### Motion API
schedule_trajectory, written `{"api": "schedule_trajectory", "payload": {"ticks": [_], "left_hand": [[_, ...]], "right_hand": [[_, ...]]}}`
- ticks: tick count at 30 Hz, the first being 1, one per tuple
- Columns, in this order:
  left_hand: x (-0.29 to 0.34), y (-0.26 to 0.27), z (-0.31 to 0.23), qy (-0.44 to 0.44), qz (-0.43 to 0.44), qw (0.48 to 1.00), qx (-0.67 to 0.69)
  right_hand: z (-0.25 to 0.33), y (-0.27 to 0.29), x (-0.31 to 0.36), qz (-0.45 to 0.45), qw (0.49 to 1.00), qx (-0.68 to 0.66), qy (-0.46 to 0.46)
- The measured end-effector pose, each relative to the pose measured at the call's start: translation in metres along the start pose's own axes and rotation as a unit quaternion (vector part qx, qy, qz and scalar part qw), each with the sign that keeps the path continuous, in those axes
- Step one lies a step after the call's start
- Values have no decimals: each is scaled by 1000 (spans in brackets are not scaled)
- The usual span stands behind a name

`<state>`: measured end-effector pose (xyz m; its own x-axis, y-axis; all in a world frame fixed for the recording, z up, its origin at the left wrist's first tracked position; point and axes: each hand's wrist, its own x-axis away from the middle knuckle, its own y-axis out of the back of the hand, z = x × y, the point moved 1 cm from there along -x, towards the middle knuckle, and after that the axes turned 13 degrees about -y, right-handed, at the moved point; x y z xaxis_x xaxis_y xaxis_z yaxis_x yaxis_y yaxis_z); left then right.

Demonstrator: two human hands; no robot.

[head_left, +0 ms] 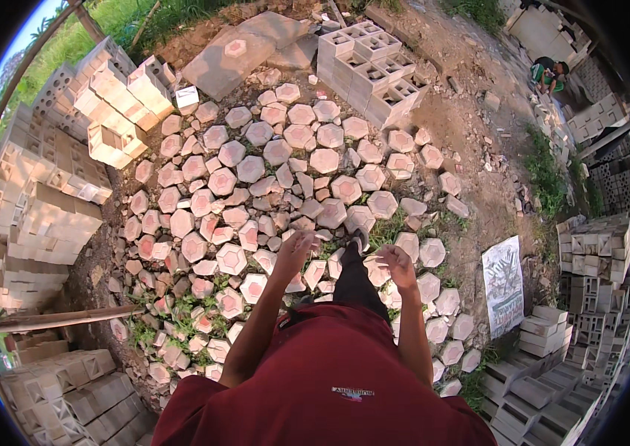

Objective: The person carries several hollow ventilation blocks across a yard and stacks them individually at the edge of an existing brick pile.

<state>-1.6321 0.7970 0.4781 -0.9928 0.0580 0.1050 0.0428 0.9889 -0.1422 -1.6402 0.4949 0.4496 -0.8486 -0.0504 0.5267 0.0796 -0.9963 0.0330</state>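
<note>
My left hand (297, 251) hangs in front of me over the hexagonal paving blocks, fingers loosely bent and apart, with nothing in it. On the other side of my leg, my right hand (397, 266) is also empty, its fingers spread. Grey hexagonal pavers with reddish centres cover the ground below both hands; one such paver (231, 259) lies to the left of my left hand. My dark shoe (360, 238) stands among them, close to a paver (360, 218). Broken stone pieces and grass fill the gaps.
Hollow concrete blocks (371, 70) are stacked ahead, with more stacks (55, 215) on the left and block piles (545, 331) at right. A flat slab (229, 63) lies ahead. A printed sack (505, 286) lies right. A wooden pole (62, 320) juts in. A person (549, 74) crouches far right.
</note>
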Motion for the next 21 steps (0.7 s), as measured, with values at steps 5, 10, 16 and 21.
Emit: {"api": "schedule_trajectory", "payload": {"ticks": [5, 10, 16, 21], "left_hand": [[-116, -27, -1, -29, -24, 999, -36], [-219, -43, -36, -82, -77, 993, -39], [-293, -31, -40, -60, -243, 968, 22], [-357, -10, -28, 22, -310, 945, 101]], "right_hand": [[92, 21, -108, 5, 998, -8, 55], [183, 30, -202, 69, 995, 9, 72], [243, 8, -306, 149, 988, 6, -30], [273, -30, -384, 174, 972, -80, -133]]}}
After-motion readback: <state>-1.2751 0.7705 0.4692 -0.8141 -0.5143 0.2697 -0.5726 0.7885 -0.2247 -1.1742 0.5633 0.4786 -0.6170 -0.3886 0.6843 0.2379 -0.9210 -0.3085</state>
